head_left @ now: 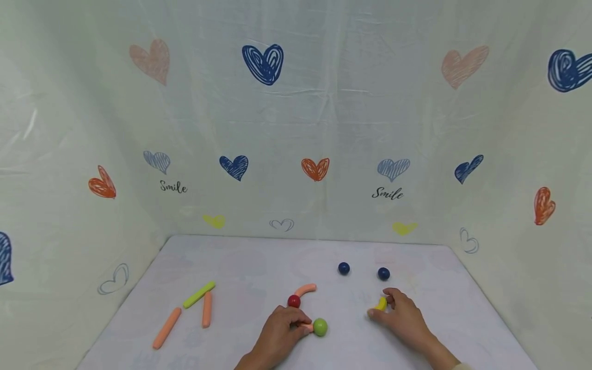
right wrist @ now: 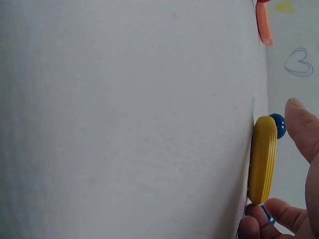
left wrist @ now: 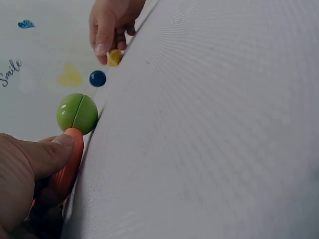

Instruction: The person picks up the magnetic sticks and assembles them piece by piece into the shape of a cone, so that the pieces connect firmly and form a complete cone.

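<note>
In the head view my left hand point(head_left: 282, 331) pinches a short orange stick point(left wrist: 70, 162) between thumb and fingers. A green ball point(head_left: 320, 327) with a seam joins the stick's far end. Just beyond the fingers is a red ball point(head_left: 294, 301) with a curved orange piece point(head_left: 306, 289) against it. My right hand point(head_left: 404, 316) is spread around a curved yellow piece point(head_left: 381, 304) on the table. In the right wrist view the thumb point(right wrist: 301, 127) stands off the ridged yellow piece, while the other fingertips are right at its lower end.
Two dark blue balls point(head_left: 344, 268) lie beyond the hands, one nearer the right hand. At the left are two straight orange sticks point(head_left: 167, 328) and a yellow-green stick point(head_left: 199, 294). White sheeting point(head_left: 296, 123) printed with hearts surrounds the table point(head_left: 259, 257) behind and at the sides.
</note>
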Demonstrator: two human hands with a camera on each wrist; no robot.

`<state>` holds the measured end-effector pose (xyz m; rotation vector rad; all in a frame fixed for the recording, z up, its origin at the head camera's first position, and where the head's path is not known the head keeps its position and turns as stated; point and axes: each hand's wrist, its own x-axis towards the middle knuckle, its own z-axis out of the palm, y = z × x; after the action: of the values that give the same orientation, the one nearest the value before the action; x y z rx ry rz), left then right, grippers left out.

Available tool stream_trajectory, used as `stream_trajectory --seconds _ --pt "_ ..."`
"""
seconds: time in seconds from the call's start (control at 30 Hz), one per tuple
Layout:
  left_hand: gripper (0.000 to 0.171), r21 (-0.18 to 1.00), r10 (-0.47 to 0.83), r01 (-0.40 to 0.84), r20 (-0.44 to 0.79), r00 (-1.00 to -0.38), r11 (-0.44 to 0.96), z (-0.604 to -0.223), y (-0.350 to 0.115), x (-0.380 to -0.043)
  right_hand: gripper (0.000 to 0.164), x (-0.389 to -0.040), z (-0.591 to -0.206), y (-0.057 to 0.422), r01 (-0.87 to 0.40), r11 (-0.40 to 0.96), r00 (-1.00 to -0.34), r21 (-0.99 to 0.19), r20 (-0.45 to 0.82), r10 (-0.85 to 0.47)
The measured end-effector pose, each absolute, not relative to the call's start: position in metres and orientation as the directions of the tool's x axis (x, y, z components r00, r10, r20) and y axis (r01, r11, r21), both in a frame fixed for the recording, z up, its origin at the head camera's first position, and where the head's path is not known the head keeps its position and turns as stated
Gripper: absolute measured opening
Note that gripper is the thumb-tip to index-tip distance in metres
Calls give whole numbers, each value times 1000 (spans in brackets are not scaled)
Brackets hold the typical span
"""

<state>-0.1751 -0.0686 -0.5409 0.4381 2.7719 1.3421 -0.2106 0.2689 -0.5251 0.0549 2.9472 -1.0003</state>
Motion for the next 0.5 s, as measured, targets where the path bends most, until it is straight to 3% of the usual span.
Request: stream_trajectory --seconds 0.3,0.5 --pt "11 775 261 226 81 -962 590 -540 -68 -176 77 -211 -526 264 12 815 -1000 -579 -28 -5" --pt "11 770 261 233 89 -961 594 -541 -68 -175 82 -214 -523 268 25 788 -995 -615 -94 -42"
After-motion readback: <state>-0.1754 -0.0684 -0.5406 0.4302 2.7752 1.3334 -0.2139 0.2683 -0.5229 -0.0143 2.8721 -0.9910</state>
